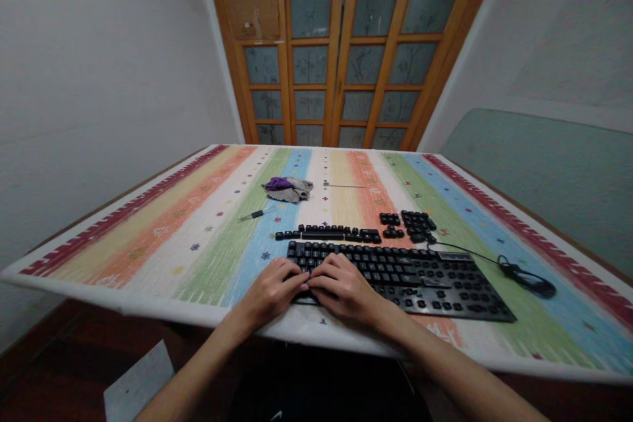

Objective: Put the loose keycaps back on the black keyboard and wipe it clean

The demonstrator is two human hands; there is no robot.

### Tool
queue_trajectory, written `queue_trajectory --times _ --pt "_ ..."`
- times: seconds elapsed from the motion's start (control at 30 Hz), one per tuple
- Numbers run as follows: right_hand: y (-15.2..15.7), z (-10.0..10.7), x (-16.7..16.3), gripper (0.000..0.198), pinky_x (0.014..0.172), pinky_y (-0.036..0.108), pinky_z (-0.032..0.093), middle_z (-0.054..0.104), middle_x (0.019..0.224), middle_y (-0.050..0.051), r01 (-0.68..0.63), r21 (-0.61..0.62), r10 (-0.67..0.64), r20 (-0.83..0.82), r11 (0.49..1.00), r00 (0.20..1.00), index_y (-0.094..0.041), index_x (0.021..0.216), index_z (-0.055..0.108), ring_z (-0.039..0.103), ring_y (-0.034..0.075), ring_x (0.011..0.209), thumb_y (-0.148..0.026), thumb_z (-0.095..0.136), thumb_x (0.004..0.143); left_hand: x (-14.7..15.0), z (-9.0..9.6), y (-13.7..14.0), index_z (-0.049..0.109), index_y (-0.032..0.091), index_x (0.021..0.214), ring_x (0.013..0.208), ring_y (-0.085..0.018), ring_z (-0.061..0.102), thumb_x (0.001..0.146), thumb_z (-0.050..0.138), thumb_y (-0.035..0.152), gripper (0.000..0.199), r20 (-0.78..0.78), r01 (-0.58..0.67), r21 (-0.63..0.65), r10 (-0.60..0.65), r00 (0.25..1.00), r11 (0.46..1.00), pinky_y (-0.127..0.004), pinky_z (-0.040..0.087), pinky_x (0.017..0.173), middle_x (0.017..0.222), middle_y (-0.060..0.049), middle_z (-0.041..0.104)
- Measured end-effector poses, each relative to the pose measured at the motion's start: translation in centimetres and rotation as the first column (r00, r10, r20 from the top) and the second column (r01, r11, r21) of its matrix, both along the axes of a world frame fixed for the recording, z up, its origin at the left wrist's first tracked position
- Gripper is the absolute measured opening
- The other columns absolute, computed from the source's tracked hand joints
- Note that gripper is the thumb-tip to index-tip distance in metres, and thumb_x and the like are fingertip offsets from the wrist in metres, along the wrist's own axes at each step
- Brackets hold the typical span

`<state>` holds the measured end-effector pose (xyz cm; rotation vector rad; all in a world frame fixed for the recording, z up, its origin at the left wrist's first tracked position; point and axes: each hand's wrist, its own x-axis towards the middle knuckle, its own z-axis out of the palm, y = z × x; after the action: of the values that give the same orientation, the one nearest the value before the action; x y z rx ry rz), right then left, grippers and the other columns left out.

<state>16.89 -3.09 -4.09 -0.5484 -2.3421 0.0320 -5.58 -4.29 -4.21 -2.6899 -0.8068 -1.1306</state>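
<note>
A striped surface (148,244) is backed by glazed wooden doors (341,59). Near its front edge a black keyboard (390,277) is laid, its long axis running left to right, its cable side turned away. Over its left end the left hand (277,285) and right hand (342,282) are held close together, fingers bent; whether anything is clamped in either grip cannot be told. Loose keycaps (322,235) are grouped just beyond, a coiled cable (533,282) to the right, a crumpled cloth (291,191) farther off.

Light was dim and soft, walls (109,46) looked grey, near-left floor (64,356) lay dark, table (158,264) looked stretched toward the edges
</note>
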Motion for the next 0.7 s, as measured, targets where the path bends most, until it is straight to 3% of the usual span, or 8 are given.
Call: queue_trajectory --times 0.53,0.7 --pt "-0.02 0.08 -0.17 0.011 0.073 0.036 0.038 0.073 0.090 0.004 0.019 0.024 -0.019 -0.035 1.000 0.999 -0.018 0.092 0.068 0.054 0.019 0.082 -0.016 0.058 0.096 0.21 -0.05 -0.12 0.067 0.013 0.107 0.086 -0.019 0.059 0.103 0.054 0.020 0.015 0.032 -0.012 -0.013 0.013 0.999 1.000 -0.033 0.054 0.077 0.091 -0.008 0.065" --pt "-0.11 0.35 -0.17 0.012 0.077 0.037 0.043 0.071 0.094 0.007 0.029 -0.032 -0.030 -0.031 0.999 0.999 -0.017 0.095 0.070 0.055 0.021 0.087 -0.016 0.057 0.095 0.29 -0.18 -0.07 0.068 0.015 0.105 0.086 -0.019 0.057 0.102 0.054 0.019 0.015 0.021 -0.004 -0.029 0.005 1.000 1.000 -0.033 0.053 0.077 0.090 -0.007 0.065"
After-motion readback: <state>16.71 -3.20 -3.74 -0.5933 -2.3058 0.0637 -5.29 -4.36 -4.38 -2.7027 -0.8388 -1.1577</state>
